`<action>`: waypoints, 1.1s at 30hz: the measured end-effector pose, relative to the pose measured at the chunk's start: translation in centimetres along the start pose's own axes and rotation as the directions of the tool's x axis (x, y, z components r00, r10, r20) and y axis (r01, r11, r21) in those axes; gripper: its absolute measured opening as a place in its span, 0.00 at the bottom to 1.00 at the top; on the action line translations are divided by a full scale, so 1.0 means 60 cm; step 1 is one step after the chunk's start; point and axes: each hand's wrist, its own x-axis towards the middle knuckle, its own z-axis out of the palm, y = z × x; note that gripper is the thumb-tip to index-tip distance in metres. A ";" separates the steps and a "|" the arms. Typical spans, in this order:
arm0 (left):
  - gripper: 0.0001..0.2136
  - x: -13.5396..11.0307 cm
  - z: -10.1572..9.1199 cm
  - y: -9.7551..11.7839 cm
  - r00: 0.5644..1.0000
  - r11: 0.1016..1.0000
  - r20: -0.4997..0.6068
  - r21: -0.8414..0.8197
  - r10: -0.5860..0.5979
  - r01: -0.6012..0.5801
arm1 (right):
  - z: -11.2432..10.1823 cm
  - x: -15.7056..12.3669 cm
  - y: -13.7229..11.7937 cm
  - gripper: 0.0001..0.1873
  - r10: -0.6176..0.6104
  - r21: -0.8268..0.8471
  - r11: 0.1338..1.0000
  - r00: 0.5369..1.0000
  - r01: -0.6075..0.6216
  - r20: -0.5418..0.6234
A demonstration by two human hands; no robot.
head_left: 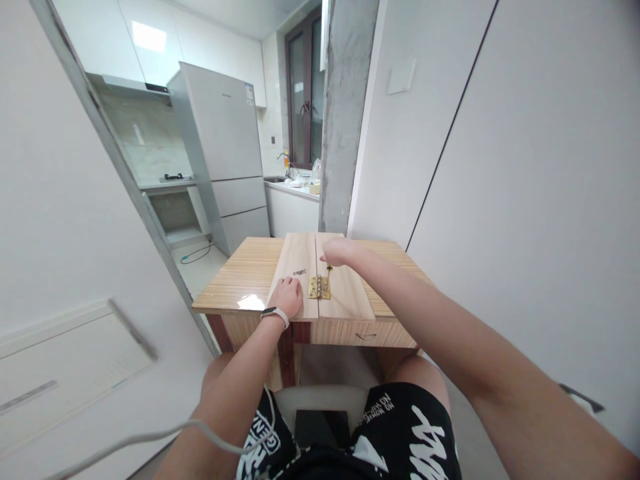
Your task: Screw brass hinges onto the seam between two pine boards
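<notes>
Hinge [313, 287]: one, brass-coloured, lying open across the seam of two pale boards, left board [297, 257] and right board [347, 297], set side by side on one desk [235, 277]. Hands: two. Right hand [337, 252] closed around one screwdriver [329, 276], handle mostly hidden in the grip, shaft pointing down at the hinge's right leaf; contact at the tip too small to confirm. Left hand [289, 293] holds nothing visible, fingers together, resting on the left board beside the hinge; one wristband [275, 315] below it. One small dark cluster [299, 272] on the left board, too small to identify. Containers: one desk drawer [345, 332], closed, contents hidden; one refrigerator [223, 127], three doors, all closed, contents hidden.
</notes>
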 end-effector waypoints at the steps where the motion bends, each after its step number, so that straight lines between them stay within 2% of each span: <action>1: 0.11 0.000 0.000 0.000 1.000 1.000 0.000 0.004 0.001 -0.001 | 0.000 0.003 -0.002 0.28 -0.014 -0.008 1.000 1.000 0.014 0.013; 5: 0.11 0.000 0.000 0.001 1.000 1.000 -0.002 0.010 0.005 -0.005 | -0.003 -0.003 -0.004 0.25 -0.071 -0.030 0.997 0.997 0.071 -0.001; 9: 0.11 0.000 -0.004 0.002 1.000 1.000 0.008 -0.012 -0.001 0.001 | -0.010 -0.020 -0.001 0.16 -0.183 -0.029 0.983 0.982 0.182 -0.047; 14: 0.11 0.001 -0.003 0.001 1.000 1.000 0.017 -0.024 -0.019 0.020 | -0.009 -0.024 0.006 0.11 -0.261 0.058 0.963 0.964 0.264 -0.049; 17: 0.11 0.001 -0.001 0.000 1.000 1.000 0.004 -0.019 -0.013 0.013 | -0.002 -0.025 0.009 0.13 -0.217 0.105 0.969 0.972 0.225 -0.090; 21: 0.11 0.001 -0.001 0.000 1.000 1.000 -0.005 -0.009 -0.008 0.008 | 0.002 -0.026 0.009 0.27 -0.087 0.068 0.993 0.990 0.095 -0.108; 23: 0.10 0.001 -0.001 0.000 1.000 1.000 -0.005 -0.011 -0.007 0.007 | 0.001 -0.020 0.008 0.30 -0.035 0.043 0.998 0.995 0.039 -0.093; 29: 0.10 0.002 -0.001 -0.001 1.000 1.000 -0.001 -0.014 -0.006 0.006 | 0.008 0.018 0.000 0.22 -0.029 -0.010 1.000 1.000 0.029 0.006; 33: 0.10 0.001 -0.001 -0.001 1.000 1.000 -0.004 -0.004 0.008 -0.008 | 0.007 0.015 -0.003 0.22 -0.051 -0.035 0.998 0.999 0.051 -0.001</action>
